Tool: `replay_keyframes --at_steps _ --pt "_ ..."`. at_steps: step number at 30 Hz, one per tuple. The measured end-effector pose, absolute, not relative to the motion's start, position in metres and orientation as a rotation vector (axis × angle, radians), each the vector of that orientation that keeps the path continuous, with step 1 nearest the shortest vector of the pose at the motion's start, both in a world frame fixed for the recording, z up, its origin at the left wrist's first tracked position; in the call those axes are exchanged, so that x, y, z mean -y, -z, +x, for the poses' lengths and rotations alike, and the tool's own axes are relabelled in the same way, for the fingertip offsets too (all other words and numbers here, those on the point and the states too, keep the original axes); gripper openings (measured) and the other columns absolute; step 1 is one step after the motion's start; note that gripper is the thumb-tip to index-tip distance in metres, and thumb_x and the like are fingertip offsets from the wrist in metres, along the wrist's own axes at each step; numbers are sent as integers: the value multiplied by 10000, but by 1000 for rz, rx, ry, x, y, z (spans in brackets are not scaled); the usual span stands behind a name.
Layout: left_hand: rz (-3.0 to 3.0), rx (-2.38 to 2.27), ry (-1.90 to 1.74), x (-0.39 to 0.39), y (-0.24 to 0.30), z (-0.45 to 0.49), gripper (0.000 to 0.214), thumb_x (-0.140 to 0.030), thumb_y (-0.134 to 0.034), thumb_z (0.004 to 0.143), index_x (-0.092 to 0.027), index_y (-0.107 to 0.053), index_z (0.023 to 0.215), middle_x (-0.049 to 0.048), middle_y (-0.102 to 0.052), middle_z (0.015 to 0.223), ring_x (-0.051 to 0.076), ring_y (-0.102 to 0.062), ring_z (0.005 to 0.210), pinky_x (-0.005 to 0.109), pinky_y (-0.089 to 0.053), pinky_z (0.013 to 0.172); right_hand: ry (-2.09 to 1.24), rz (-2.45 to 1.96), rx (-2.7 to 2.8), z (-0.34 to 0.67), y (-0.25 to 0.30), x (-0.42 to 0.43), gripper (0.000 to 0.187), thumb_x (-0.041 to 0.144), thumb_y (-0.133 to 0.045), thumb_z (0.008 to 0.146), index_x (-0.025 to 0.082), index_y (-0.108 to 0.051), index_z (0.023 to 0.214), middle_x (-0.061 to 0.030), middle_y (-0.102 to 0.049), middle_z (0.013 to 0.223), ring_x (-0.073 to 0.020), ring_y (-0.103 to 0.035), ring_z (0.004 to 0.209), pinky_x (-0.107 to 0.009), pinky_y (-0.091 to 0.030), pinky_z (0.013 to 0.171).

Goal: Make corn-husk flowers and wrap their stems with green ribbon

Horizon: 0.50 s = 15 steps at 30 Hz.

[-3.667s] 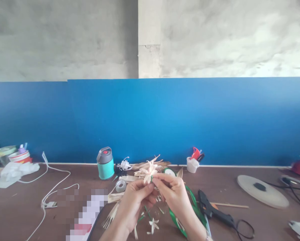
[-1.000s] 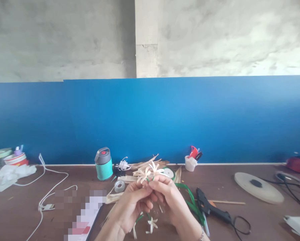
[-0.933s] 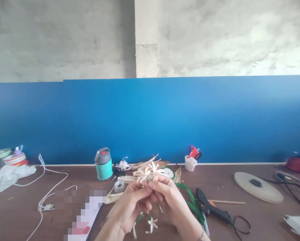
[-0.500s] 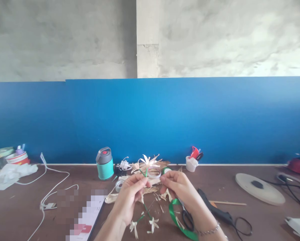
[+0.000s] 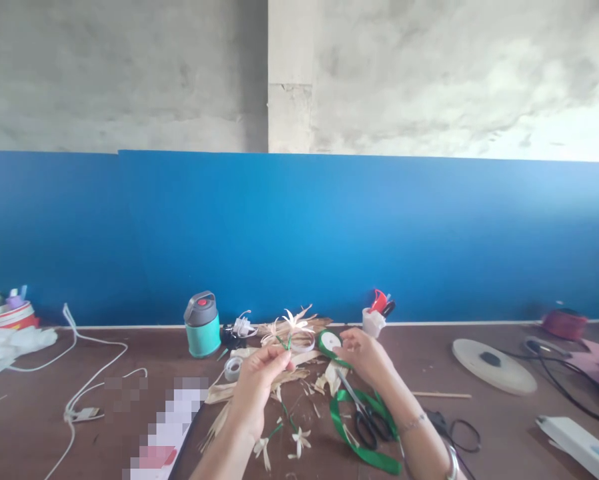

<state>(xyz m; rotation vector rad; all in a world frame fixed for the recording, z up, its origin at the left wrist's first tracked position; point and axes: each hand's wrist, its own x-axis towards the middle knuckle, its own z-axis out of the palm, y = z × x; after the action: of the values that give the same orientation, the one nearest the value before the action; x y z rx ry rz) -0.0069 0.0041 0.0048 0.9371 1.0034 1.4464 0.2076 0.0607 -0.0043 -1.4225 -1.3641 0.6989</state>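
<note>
At the middle of a cluttered brown tabletop (image 5: pixel 54 440), we see a person's left hand (image 5: pixel 259 379) pinched shut, thumb and fingertips clamped on the green stem of a pale flower (image 5: pixel 293 323), which it holds upright above the surface. The right hand (image 5: pixel 365 353) lies just beside it, fingers loosely curled, their tips at the edge of a green ribbon spool (image 5: pixel 329 341). We cannot tell whether they grip the spool or only touch it. From the spool a green ribbon (image 5: pixel 362 455) trails toward the near edge in loose loops, around black-handled scissors (image 5: pixel 365 419) that lie flat. Two more small flowers (image 5: pixel 299 440) lie near the left wrist, among dried husk strips (image 5: pixel 229 392).

Along the far edge stand a teal flask (image 5: pixel 201 325) with a grey lid, left of the hands, and a white cup (image 5: pixel 372 322) of red-handled tools, right of them. A clear tape roll (image 5: pixel 232 368) lies between flask and left hand. A white cable (image 5: pixel 87 383) winds toward the left edge, and a pale round disc (image 5: pixel 494 367) lies toward the right edge. We find any lettering too small to read.
</note>
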Motion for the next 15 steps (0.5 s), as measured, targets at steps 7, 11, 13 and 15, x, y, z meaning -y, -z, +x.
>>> replay_keyframes --at_steps 7,11,13,15 --pt "938 -1013 -1432 -5 1 -4 190 -335 -812 602 -184 -703 567 13 -700 567 172 -602 638 279 -434 711 -892 -1204 1491 160 0 -32 236 372 -716 642 191 -704 793 -35 -662 730 -198 -560 668 -293 -405 605" --pt "950 -985 -1407 -2 2 -1 172 -312 -820 583 -175 -718 598 8 -697 574 180 -610 648 280 -432 710 -1161 -1026 1415 134 -9 -17 289 448 -671 722 163 -664 679 -19 -643 614 -162 -550 597 -273 -404 588" --pt "953 -973 -1385 -1 1 0 158 -296 -815 590 -167 -724 600 9 -695 574 176 -601 651 272 -416 704 -1301 -968 1253 126 -13 -13 254 389 -729 670 161 -633 609 4 -615 567 -137 -529 568 -257 -399 584" --pt "952 -957 -1356 0 1 1 175 -295 -809 599 -158 -711 553 13 -681 551 169 -581 632 265 -396 681 -1392 -947 1153 122 -16 -12 256 352 -760 621 159 -608 547 15 -589 523 -117 -499 523 -246 -384 552"
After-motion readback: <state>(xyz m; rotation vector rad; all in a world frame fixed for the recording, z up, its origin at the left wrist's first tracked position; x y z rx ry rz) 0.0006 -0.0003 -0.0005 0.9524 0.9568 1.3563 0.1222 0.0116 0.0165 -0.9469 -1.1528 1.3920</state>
